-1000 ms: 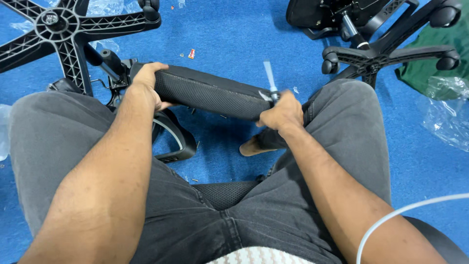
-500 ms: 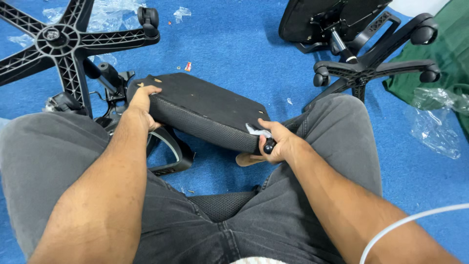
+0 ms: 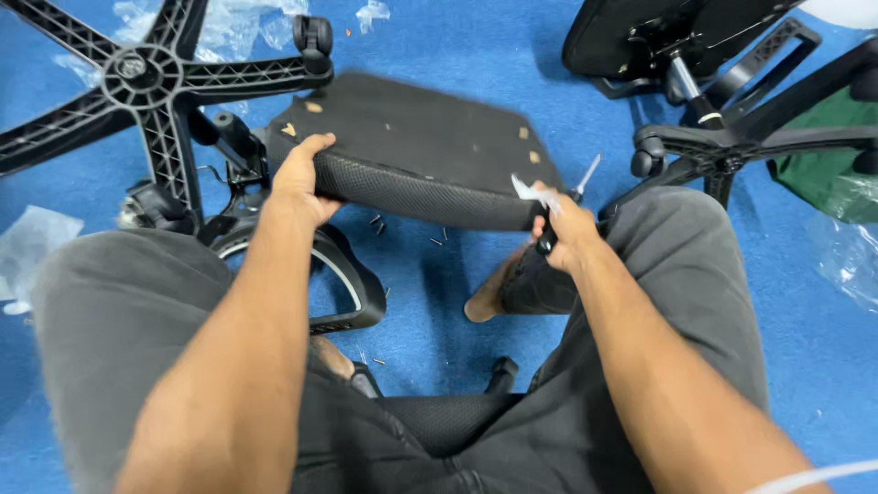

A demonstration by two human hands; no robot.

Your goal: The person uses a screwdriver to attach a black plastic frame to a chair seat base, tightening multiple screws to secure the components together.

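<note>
Seat cushion [image 3: 412, 151], black with small tan stickers on its underside, is held tilted above the blue floor [image 3: 439, 37] between the knees. Left hand [image 3: 300, 178] fingers clamp its left edge; right hand [image 3: 562, 229] fingers grip its right edge plus a screwdriver [image 3: 583, 178]. Clear plastic wrapping [image 3: 32, 247] lies far left.

Both forearms bare, no sleeves showing, no watch or bands at wrists. Left hand [image 3: 297, 178] and right hand [image 3: 565, 233] bare, no gloves. Legs in dark grey trousers [image 3: 137, 302], denim-like cloth, creased at thighs and around knees, seam lines visible near lap. One bare foot [image 3: 485, 297] showing below right trouser cuff, no sock or shoe. Scrap of pale knit fabric at bottom edge near waist, too little visible to tell more.
</note>
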